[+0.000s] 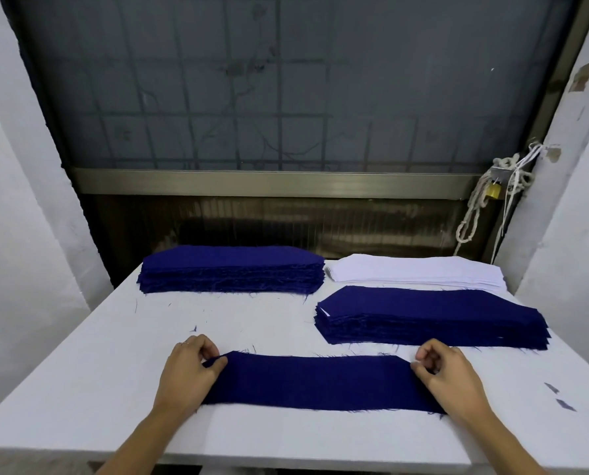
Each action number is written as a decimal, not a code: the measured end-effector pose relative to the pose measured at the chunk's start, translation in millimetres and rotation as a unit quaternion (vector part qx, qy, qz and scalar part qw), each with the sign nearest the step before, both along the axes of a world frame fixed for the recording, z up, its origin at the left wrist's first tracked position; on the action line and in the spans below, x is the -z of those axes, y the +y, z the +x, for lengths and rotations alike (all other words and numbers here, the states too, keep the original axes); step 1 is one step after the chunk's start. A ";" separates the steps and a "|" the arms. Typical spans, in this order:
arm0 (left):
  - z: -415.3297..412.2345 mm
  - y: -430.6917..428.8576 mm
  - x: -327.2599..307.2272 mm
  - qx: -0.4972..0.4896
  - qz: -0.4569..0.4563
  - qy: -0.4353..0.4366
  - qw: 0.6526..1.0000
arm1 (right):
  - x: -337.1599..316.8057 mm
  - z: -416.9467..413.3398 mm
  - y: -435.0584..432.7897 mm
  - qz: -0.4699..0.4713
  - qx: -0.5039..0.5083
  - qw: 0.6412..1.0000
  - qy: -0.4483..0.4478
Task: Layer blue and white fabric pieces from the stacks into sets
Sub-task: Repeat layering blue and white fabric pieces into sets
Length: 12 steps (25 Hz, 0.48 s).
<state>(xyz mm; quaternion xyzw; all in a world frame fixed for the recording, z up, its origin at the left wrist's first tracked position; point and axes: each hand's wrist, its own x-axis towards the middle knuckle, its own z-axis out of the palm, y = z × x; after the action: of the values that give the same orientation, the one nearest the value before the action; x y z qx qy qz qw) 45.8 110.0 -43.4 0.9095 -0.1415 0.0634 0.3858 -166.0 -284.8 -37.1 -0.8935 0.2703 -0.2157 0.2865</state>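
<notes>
Blue fabric strip [315, 382] at 6 o'clock: probably light, limp, fray-prone. Left hand [190, 368] and right hand [447, 371] pinch its short ends, fingers clamped; best grabbed there.

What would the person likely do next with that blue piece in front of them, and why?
Probably let go and reach the right hand to the white stack for one piece. The blue piece lies flat on the table, pinched at its ends by the right hand and the left hand, with no white layer on it yet.
</notes>
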 end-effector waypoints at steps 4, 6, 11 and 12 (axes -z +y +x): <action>0.7 -0.6 0.4 0.000 -0.026 0.026 0.999 | -1.4 0.0 0.6 -0.020 -0.005 1.000 -0.005; 1.5 -1.0 -2.0 0.004 -0.027 0.044 0.999 | -1.3 0.1 1.7 -0.033 -0.008 0.999 0.004; 17.1 -19.4 -31.7 0.031 0.043 0.066 0.996 | -19.0 10.1 -4.8 -0.010 0.006 1.000 0.011; 22.6 -29.6 -42.2 0.038 0.046 0.051 0.997 | -27.7 16.0 -8.5 -0.013 0.009 1.000 0.000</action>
<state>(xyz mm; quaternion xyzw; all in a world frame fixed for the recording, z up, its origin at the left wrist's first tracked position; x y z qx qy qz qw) 68.4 80.4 -1.2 0.9223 -0.1595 -0.0042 0.3519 -149.9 -293.3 -9.4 -0.8945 0.2757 -0.2219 0.2730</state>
